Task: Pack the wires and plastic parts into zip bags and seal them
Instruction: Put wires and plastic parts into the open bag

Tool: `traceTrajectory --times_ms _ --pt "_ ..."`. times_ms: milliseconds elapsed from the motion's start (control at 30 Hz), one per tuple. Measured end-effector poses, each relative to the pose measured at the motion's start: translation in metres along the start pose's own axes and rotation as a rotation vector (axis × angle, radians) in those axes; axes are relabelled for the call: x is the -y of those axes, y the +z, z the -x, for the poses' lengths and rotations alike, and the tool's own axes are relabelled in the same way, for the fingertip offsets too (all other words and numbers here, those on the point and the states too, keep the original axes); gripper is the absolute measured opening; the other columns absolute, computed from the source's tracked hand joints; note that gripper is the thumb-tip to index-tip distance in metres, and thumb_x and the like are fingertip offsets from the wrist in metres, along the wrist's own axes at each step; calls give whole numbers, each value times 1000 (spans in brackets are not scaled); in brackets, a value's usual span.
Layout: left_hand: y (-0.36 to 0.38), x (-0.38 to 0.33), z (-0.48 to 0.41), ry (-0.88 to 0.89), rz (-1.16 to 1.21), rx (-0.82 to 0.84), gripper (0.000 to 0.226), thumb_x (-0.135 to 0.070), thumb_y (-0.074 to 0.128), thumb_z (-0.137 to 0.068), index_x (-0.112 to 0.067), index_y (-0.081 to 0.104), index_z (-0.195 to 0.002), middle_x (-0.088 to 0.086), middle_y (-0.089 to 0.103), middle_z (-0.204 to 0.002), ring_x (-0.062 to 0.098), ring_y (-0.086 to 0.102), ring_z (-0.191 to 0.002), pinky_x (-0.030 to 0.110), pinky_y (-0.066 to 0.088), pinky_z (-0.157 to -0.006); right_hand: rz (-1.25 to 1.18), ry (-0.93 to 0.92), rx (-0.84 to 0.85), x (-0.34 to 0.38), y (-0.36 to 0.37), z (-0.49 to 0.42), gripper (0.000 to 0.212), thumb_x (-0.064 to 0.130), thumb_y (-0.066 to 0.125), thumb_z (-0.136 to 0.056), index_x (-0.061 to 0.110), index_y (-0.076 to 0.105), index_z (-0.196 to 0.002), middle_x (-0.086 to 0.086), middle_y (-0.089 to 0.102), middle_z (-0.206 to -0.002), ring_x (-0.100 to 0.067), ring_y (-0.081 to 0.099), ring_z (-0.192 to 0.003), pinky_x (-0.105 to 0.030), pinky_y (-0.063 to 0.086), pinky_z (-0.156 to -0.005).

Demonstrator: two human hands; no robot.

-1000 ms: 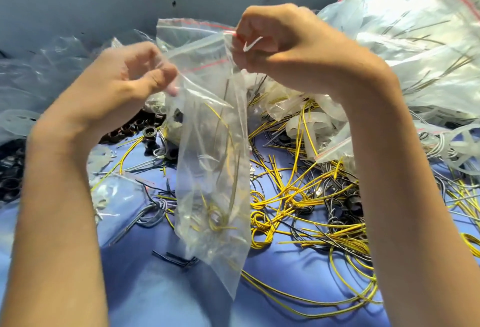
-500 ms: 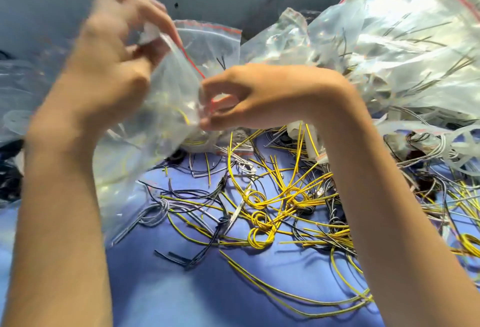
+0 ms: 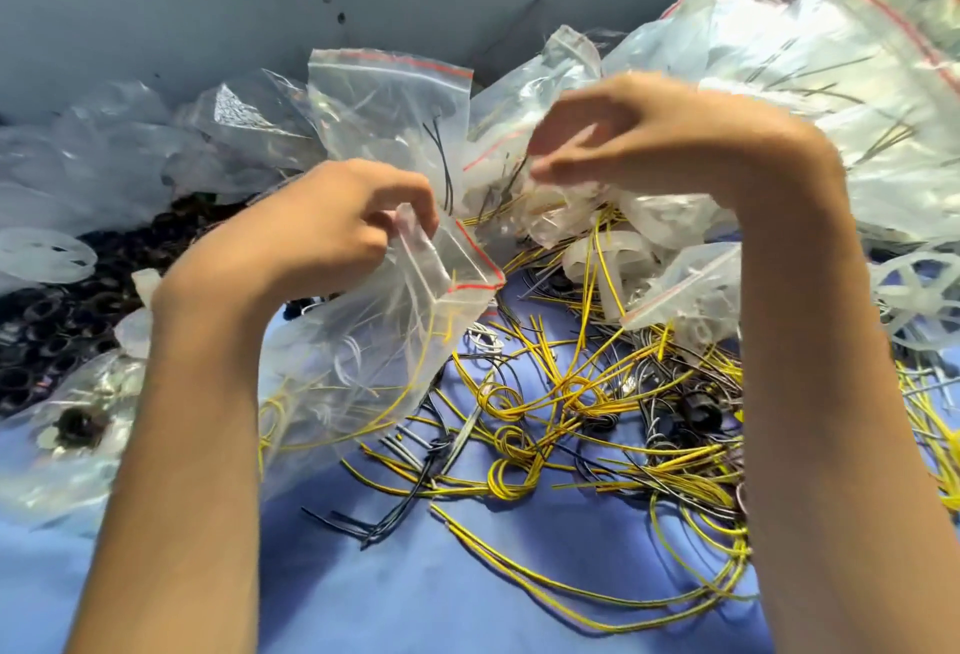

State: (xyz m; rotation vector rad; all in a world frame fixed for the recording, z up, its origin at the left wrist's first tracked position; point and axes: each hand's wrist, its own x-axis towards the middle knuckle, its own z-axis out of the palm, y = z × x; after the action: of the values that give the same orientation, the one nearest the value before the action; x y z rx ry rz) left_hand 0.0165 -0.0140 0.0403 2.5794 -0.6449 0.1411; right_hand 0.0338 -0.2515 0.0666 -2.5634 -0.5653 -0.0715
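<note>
The left hand (image 3: 332, 222) pinches the zip bag (image 3: 363, 367) at its open mouth (yellow wires (image 3: 435, 336) inside); sealing appears pending. The right hand (image 3: 639, 134) is blurred, its grasp indeterminate. It should take the opposite lip.

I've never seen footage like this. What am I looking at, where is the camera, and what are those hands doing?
There is no machine here: a person works with bare hands, and one camera worn on the head looks down at them, so the arms reach in from below. The left hand pinches the open mouth of a clear zip bag with yellow wire inside. The right hand is raised and blurred; whether it holds anything I cannot tell. On the blue surface lie loose yellow wires and dark wires, black parts at the left, and a heap of filled bags at the right.
</note>
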Motion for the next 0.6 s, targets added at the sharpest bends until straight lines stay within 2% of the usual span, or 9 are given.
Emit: traceTrajectory --times_ms 33,100,167,233,300,333,400,500,600 --pt "1 -1 -1 8 -6 11 69 16 38 -74 -49 57 -62 2 64 -117 19 59 -106 28 44 -87 -100 14 -123 -5 -5 1 20 37 66 -85 22 68 -99 11 69 -93 -3 63 -85 -23 46 -71" --pt "1 -3 -3 31 -16 23 67 15 41 -78 -49 57 -62 1 65 -115 19 59 -103 22 44 -78 -190 88 -406 -23 -20 3 16 25 65 -84 22 67 -100 7 66 -99 -6 62 -96 -25 47 -77" --pt "2 -6 -3 42 -30 39 65 12 43 -80 -48 57 -63 2 65 -113 21 60 -102 23 45 -78 -158 226 -639 -46 -34 8 28 17 57 -79 21 66 -106 0 61 -110 -15 59 -106 -26 46 -84" --pt "2 -10 -3 49 -29 56 60 10 46 -83 -45 58 -61 3 67 -109 21 60 -100 29 45 -85 -79 389 -847 -71 -39 23 40 20 47 -74 17 62 -110 -10 58 -121 -23 57 -109 -28 45 -94" --pt "3 -14 -1 47 -36 81 54 6 48 -85 -42 55 -62 -1 67 -94 8 60 -84 20 44 -75 1 559 -990 -100 -34 45 50 27 40 -67 12 56 -113 -18 50 -128 -32 50 -117 -33 37 -103" --pt "4 -16 0 46 -46 102 51 4 48 -86 -41 54 -63 -6 65 -83 -3 56 -71 11 41 -64 26 663 -991 -118 -30 59 53 30 41 -66 10 52 -114 -21 44 -131 -35 45 -121 -37 35 -104" --pt "5 -19 0 40 -62 150 48 2 47 -86 -40 52 -64 -16 56 -70 -10 50 -59 3 32 -52 -12 894 -811 -155 -21 86 60 36 53 -70 9 44 -122 -27 34 -138 -42 40 -126 -48 40 -102" --pt "7 -23 -1 38 -76 198 44 1 46 -87 -38 52 -67 -19 55 -73 -4 49 -66 2 31 -55 -8 1034 -521 -188 -11 109 82 57 64 -80 0 38 -134 -32 35 -141 -48 38 -128 -50 37 -102" --pt "6 -22 -1 25 -69 233 42 1 43 -87 -37 52 -70 -19 55 -76 -1 49 -70 4 33 -58 144 1023 -494 -197 -9 110 78 60 58 -84 -6 48 -125 -33 35 -140 -46 26 -133 -53 23 -112"
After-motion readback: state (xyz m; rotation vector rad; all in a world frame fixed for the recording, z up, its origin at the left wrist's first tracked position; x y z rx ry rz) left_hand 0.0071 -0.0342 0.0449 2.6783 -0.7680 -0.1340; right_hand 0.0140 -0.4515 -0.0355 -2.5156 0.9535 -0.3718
